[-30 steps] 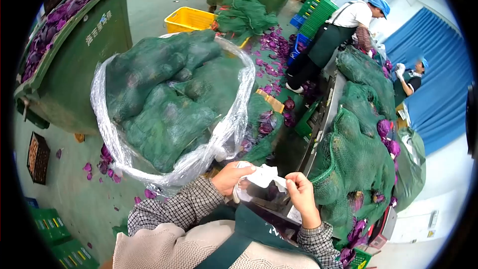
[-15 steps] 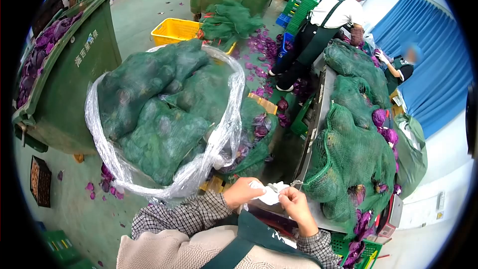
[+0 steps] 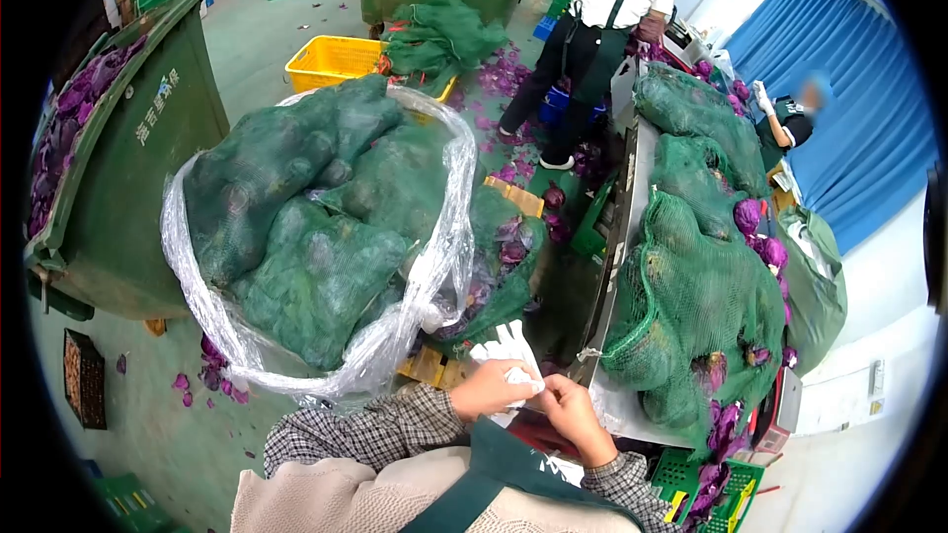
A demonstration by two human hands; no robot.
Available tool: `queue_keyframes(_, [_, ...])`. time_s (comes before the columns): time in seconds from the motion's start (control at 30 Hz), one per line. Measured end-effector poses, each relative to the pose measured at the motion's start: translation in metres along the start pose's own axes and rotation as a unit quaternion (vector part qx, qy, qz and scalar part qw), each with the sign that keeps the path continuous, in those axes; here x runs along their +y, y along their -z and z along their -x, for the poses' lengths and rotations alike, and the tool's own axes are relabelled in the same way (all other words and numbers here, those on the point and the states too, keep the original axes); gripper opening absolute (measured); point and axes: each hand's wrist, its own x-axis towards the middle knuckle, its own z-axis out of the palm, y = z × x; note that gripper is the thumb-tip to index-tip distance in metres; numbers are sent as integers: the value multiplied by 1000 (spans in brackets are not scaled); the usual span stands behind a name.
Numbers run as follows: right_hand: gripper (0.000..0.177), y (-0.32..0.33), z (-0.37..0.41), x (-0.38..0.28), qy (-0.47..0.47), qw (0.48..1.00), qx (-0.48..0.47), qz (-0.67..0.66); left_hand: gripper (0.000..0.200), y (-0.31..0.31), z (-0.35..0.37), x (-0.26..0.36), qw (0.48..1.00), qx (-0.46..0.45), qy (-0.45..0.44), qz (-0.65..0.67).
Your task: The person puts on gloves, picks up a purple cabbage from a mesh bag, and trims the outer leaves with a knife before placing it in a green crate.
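Note:
In front of my apron I hold a white glove (image 3: 511, 343), its empty fingers pointing up and away from me. My left hand (image 3: 484, 391) is closed around the glove's lower part, with white material bunched at the fingertips. Against it, my right hand (image 3: 576, 418) pinches the glove's edge with thumb and fingers. Just right of my hands is the metal table (image 3: 624, 417), loaded with green mesh sacks (image 3: 696, 286) of purple cabbage. To the left, a large bin wrapped in clear plastic (image 3: 449, 266) holds more filled mesh sacks (image 3: 316, 271).
Green wheeled bins (image 3: 163, 202) stand left and behind. A yellow crate (image 3: 331, 61) sits beyond the wrapped bin. Purple leaves (image 3: 506, 74) litter the floor. One co-worker (image 3: 607, 15) stands beside the table's far end, another person (image 3: 787, 123) across it. A green crate (image 3: 736, 494) is at lower right.
The crumpled white glove has opened out, its fingers now showing above my left hand. My right hand has moved left, close against the left. The far co-worker's raised hand has shifted.

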Motion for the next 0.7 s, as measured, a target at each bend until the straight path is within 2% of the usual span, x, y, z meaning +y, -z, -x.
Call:
queue_keyframes(0.07, [19,-3,4,16,-26,997,74,-10,22,7,6,1,999,-1,23,22])
queue_keyframes(0.1, [25,-2,5,19,62,992,104,-19,22,8,7,-1,999,-13,37,14])
queue_keyframes(0.17, [31,-3,12,2,98,988,90,-82,23,8,8,-3,997,-38,66,-4])
queue_keyframes(0.2, [37,-2,12,-1,117,991,24,-59,22,6,9,-3,996,-67,39,-37])
queue_keyframes(0.23, [29,-7,7,0,174,984,13,-48,21,4,8,-4,997,-66,29,-41])
queue_keyframes(0.3, [19,-10,6,3,137,990,4,37,21,3,5,-4,997,-64,5,-50])
queue_keyframes(0.37, [12,-10,5,8,94,991,93,34,20,7,7,0,999,-26,25,18])
queue_keyframes(0.43, [10,-2,6,8,96,984,150,24,19,18,8,3,994,5,68,84])
queue_keyframes(0.53, [13,8,9,-12,15,992,113,-55,15,27,0,3,978,27,80,190])
queue_keyframes(0.7, [13,9,10,-16,32,990,133,-28,12,31,-6,-6,960,32,52,272])
